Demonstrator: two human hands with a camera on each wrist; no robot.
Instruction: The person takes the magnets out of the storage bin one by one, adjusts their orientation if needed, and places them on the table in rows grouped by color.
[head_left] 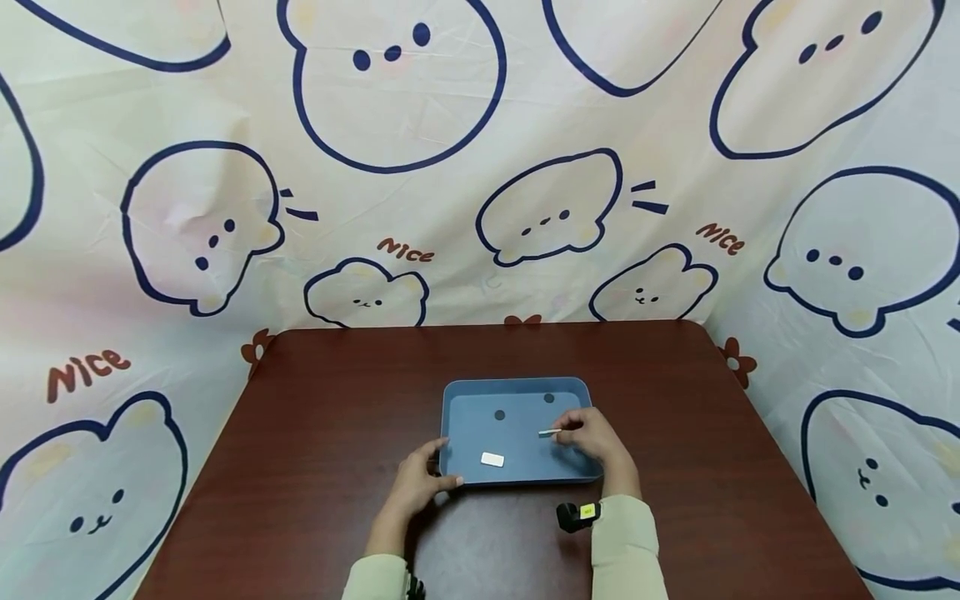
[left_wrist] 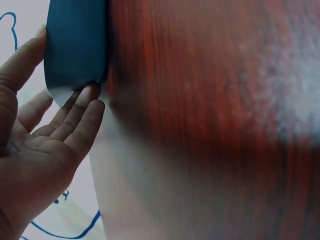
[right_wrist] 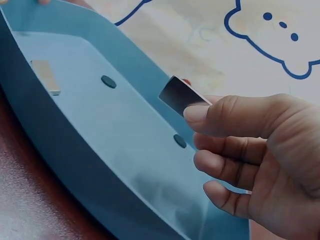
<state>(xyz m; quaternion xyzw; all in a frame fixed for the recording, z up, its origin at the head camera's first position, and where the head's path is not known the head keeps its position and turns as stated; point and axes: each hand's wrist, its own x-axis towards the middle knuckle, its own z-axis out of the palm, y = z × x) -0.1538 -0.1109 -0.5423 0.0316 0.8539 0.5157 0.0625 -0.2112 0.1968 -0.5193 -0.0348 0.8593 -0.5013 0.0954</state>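
A shallow blue tray (head_left: 517,437) lies on the table. At its near left corner my left hand (head_left: 416,485) grips it, thumb on one side and fingers on the other. Over the tray's right part, my right hand (head_left: 594,437) pinches a small flat rectangular plate (right_wrist: 181,94) between thumb and forefinger; its face looks dark and shiny in the right wrist view. The other fingers are loosely bent. A pale rectangular tile (head_left: 492,459) lies in the tray towards the front left. Two dark round discs (head_left: 499,415) lie farther back on the tray floor.
The dark brown wooden table (head_left: 337,400) stretches out around the tray. A cream cloth (head_left: 450,200) printed with bear outlines hangs behind and beside it. A black device with a yellow label (head_left: 577,517) is worn at the right wrist.
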